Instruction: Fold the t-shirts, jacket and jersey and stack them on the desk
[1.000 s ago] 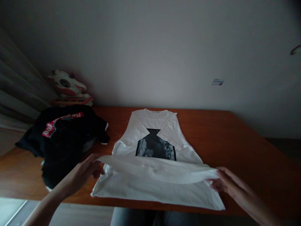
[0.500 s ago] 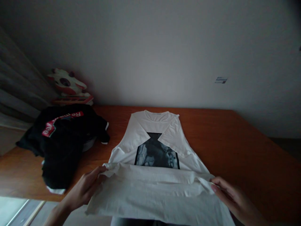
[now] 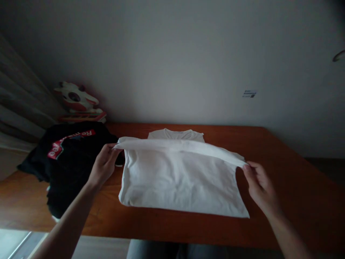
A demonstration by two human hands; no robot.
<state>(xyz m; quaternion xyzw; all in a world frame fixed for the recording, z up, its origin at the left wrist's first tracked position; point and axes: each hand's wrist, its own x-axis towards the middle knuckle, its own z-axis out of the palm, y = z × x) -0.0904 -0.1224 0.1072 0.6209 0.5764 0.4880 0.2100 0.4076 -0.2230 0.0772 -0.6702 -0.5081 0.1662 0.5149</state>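
Note:
A white shirt [image 3: 178, 180] lies on the wooden table, its lower part doubled up over the rest. Only the neckline and shoulders show beyond the raised band of cloth, and the dark print is hidden. My left hand [image 3: 104, 163] pinches the left end of that band, near the black clothing. At the band's right end, my right hand [image 3: 260, 183] grips the other corner between thumb and fingers. The cloth is stretched between both hands, slightly lower on the right.
Black clothing [image 3: 72, 154] with a red and white print lies heaped on the table [image 3: 283, 187] at the left. Behind it, a cow-shaped toy [image 3: 77, 99] stands against the wall. A curtain [image 3: 21, 97] hangs at the far left.
Both hands have moved forward and up with the shirt's lower edge, away from the body. The fold now covers the print and sleeves, and the table's front edge shows.

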